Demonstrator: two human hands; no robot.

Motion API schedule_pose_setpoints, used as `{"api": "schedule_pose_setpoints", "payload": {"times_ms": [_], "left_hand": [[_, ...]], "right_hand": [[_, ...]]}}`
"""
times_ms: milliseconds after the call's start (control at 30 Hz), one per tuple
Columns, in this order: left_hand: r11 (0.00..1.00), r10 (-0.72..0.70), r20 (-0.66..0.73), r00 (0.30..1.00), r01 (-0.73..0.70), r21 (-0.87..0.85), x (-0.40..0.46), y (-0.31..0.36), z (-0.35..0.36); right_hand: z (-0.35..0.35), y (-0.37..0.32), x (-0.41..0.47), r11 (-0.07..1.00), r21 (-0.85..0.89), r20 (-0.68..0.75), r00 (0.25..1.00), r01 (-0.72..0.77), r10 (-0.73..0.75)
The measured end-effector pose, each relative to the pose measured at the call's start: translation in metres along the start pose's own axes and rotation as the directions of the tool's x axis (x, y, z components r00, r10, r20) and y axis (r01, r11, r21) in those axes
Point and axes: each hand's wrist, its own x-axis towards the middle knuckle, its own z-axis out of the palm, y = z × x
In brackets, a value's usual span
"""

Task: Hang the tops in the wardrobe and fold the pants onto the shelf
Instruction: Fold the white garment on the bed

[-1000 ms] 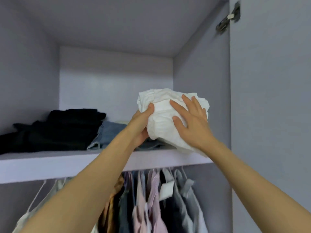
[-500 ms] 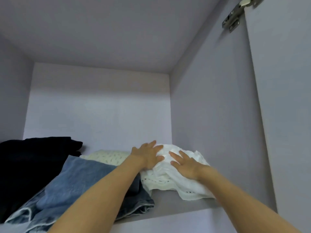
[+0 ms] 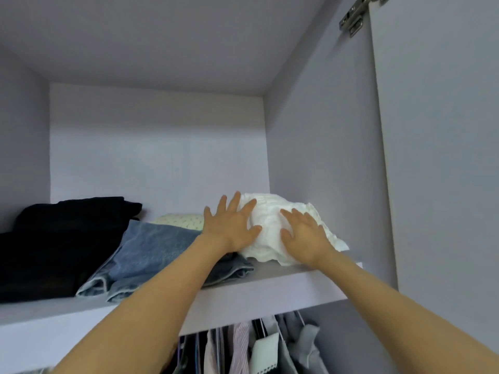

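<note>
- black folded pile [image 3: 62, 238] at far left of shelf [image 3: 270, 290], touching blue jeans [image 3: 151, 255] on its right
- pale patterned fold [image 3: 181, 221] sits behind the jeans, at 10 o'clock from left hand [image 3: 229, 229]
- left hand flat, fingers [image 3: 235, 203] spread, gripping nothing; palm rests on left edge of white folded pants [image 3: 272, 230]
- white folded pants lie on shelf at right end, near side wall, long axis running left-right, bulk at 12 o'clock from both palms
- right hand [image 3: 305, 236] flat too, fingers splayed on the bundle's right half, holding nothing
- both hands equally near; a push toward 12 o'clock likely seats it deeper
- hung tops [image 3: 259, 346] below the shelf at 6 o'clock
</note>
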Motion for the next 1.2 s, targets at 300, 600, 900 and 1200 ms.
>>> {"api": "schedule_pose_setpoints", "payload": {"times_ms": [300, 600, 900, 1200], "left_hand": [[0.954, -0.197, -0.460, 0.866, 0.062, -0.293, -0.219, -0.041, 0.008], [0.755, -0.606, -0.036, 0.795, 0.560, -0.342, -0.501, -0.074, 0.057], [0.211, -0.957, 0.143, 0.254, 0.942, -0.259, -0.753, -0.038, 0.054], [-0.403, -0.905, -0.029, -0.425, 0.875, -0.268, -0.932, 0.032, 0.023]], "right_hand": [[0.026, -0.107, -0.177, 0.786, 0.563, -0.299, 0.950, 0.255, -0.095], [0.120, -0.202, -0.359, 0.586, 0.810, 0.261, 0.886, 0.016, -0.384], [0.193, -0.305, -0.528, 0.594, 0.804, 0.570, 0.254, 0.020, -0.781], [0.181, -0.401, -0.705, 0.422, 0.906, 0.396, -0.346, -0.002, -0.851]]}}
